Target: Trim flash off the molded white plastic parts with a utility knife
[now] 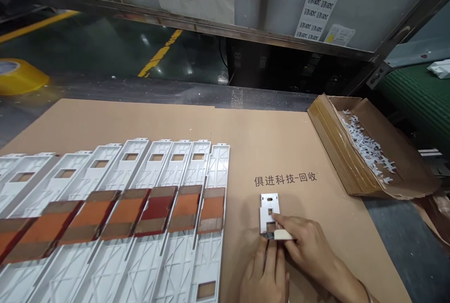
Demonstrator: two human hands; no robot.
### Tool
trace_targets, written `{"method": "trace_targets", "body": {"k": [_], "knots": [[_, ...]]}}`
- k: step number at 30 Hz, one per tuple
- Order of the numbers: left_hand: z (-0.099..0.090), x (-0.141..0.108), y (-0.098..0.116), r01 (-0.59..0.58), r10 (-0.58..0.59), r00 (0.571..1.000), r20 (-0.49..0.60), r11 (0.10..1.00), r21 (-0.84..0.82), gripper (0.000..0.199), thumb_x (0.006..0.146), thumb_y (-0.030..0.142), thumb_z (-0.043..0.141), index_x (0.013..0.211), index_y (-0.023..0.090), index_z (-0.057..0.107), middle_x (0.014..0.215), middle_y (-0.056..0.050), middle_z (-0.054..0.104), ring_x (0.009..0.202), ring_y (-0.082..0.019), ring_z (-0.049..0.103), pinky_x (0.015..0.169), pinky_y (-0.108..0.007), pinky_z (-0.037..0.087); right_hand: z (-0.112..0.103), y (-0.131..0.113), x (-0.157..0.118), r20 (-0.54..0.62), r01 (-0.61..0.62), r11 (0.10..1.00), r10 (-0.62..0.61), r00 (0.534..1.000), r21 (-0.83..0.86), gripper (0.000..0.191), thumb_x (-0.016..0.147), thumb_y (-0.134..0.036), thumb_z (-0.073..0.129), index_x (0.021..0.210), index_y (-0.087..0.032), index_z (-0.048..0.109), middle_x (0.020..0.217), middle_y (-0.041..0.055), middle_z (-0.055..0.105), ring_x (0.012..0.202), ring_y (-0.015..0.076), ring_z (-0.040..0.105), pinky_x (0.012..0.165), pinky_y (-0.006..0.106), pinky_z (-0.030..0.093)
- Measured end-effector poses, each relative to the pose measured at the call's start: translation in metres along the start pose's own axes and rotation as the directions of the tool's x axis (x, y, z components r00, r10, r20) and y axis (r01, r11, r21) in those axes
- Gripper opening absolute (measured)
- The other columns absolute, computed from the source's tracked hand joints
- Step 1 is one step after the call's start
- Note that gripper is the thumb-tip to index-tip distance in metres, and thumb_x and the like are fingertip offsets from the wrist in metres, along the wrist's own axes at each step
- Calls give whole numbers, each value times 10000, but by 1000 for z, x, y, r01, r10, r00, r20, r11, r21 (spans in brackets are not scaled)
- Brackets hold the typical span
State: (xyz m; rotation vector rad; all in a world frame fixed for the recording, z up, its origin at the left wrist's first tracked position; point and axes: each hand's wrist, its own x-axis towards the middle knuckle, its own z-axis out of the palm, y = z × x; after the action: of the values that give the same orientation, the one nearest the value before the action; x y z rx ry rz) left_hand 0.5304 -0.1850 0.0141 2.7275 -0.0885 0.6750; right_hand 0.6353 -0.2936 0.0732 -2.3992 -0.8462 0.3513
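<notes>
A small white plastic plate [264,205] with a few cut-outs lies on the cardboard sheet. Its lower end is at my left hand [266,272], whose fingers are pressed together against it. My right hand [311,244] is closed around a cutter with a cream handle [283,234] and a dark blade, which lies across the plate's lower end. The right index finger touches the plate's right side. Left of both hands lies a row of long white plastic panels [217,167] with orange, red and brown bands across them.
An open cardboard box [328,139] with small white pieces stands at the right. A yellow tape roll [24,80] is at the far left. Behind the cardboard sheet [246,139] runs a metal frame with labels on its panel.
</notes>
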Motion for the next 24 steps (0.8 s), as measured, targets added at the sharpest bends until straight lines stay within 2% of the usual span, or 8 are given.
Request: {"method": "trace_targets", "body": {"k": [4, 8, 13, 15, 18, 20, 22, 24], "knots": [[0, 0, 0, -6, 6, 1000, -7, 1000, 22, 349, 940, 256, 305, 993, 176, 641, 1022, -27, 699, 951, -197, 599, 725, -314, 448, 5, 1, 0, 16, -6, 1000, 6, 1000, -24, 551, 827, -129, 387, 1373, -167, 453, 916, 61, 732, 763, 191, 685, 674, 324, 545], [-2, 1, 0, -9, 9, 1000, 25, 1000, 21, 364, 943, 282, 310, 1035, 162, 641, 1065, -33, 695, 1010, -205, 597, 719, -299, 478, -8, -3, 1, 94, -51, 979, 33, 995, 197, 368, 818, -133, 409, 1068, -232, 660, 893, 16, 720, 813, 170, 667, 744, 292, 516], [-8, -3, 0, -93, 91, 994, 66, 995, 36, 468, 849, 169, 512, 1302, 286, 501, 1312, -65, 567, 1223, -279, 495, 718, -276, 521, -29, 10, -23, -3, -301, 888, 322, 947, 347, 170, 854, -264, 482, 936, -213, 622, 760, -9, 653, 643, 133, 591, 580, 217, 463], [-11, -6, -2, -153, 152, 983, 101, 988, 8, 467, 814, 220, 591, 1254, 364, 532, 1359, -57, 522, 1255, -344, 456, 662, -284, 530, -34, 19, -37, -11, -384, 852, 415, 910, 357, 217, 875, -385, 496, 931, -208, 609, 699, -17, 613, 583, 129, 549, 527, 216, 439], [-16, -2, -8, -227, 229, 972, 55, 973, -35, 230, 783, 335, 648, 1012, 351, 652, 1320, -20, 554, 1257, -370, 447, 750, -365, 532, -41, 33, -57, -61, -449, 785, 520, 852, 427, 336, 829, -508, 545, 972, -213, 618, 775, 11, 646, 666, 159, 597, 551, 220, 474], [-25, 12, -13, -313, 313, 950, 7, 949, -39, 115, 789, 372, 642, 880, 304, 660, 1262, -26, 597, 1256, -330, 457, 862, -411, 492, -49, 43, -70, -129, -468, 764, 572, 810, 445, 389, 781, -548, 588, 987, -222, 640, 900, 44, 681, 804, 193, 636, 603, 216, 503], [-39, 33, -16, -458, 459, 888, 23, 888, -25, 90, 829, 342, 595, 824, 265, 642, 1270, -40, 596, 1278, -264, 439, 947, -403, 437, -59, 54, -84, -229, -457, 775, 587, 776, 438, 425, 743, -572, 613, 994, -233, 665, 995, 60, 692, 916, 215, 640, 647, 205, 513], [-54, 56, -13, -575, 575, 818, 30, 818, -4, 112, 864, 275, 538, 864, 234, 642, 1318, -26, 564, 1289, -215, 418, 980, -368, 411, -72, 67, -99, -368, -442, 796, 590, 718, 413, 449, 753, -590, 586, 1008, -231, 676, 927, 60, 706, 817, 198, 660, 573, 193, 506]]}}
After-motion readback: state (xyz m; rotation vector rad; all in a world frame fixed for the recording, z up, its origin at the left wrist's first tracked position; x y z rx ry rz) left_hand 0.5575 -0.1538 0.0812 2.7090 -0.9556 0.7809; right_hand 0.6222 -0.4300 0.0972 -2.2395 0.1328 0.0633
